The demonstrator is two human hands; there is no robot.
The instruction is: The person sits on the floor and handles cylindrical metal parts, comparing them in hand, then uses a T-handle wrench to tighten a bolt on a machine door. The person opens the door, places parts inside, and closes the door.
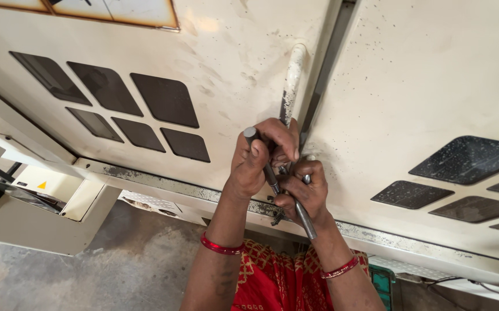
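1. Nearest the camera, two forearms rise from a red patterned garment (272, 276), each with a red bangle (220, 246) at the wrist.
2. The left hand (258, 158) is closed around the top of a grey metal rod (272, 178), thumb pressed just under its round end.
3. The right hand (304, 193) is clenched lower on the same rod, whose bottom end sticks out past the wrist; a small dark chain (277, 217) hangs just beside it.
4. Both hands crowd together at the foot of a worn white handle (291, 80), right by the dark gap (324, 75) between two cream cabinet doors (232, 52); there is little free space between them.
5. Below the hands runs the scuffed bottom edge (163, 185) of the doors, with open room under it.
6. The doors are grimy and speckled, with dark square vents (166, 99) either side.
7. Furthest down, bare grey floor (117, 270) and a cream box (48, 207) to the left.
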